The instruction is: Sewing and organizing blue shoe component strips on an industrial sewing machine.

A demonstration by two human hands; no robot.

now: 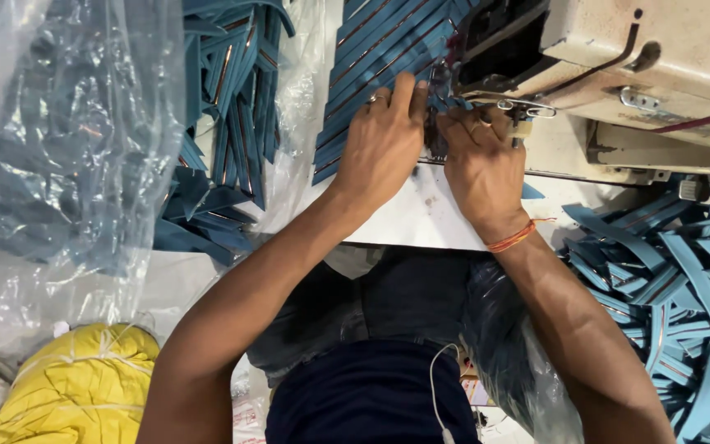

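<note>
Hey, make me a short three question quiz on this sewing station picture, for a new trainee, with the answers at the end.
1. True or false: both hands rest on blue fabric strips at the needle area of the cream sewing machine.
2. Which hand wears an orange thread band at the wrist? A) left hand B) right hand
3. Fill in: the loose heap of sewn blue fabric strips lies on the person's ____ side.

Key:
1. True; the neat stack of blue strips with brown edging lies under the left hand's fingers.
2. B; the orange thread band is on the right wrist.
3. Right.
</note>
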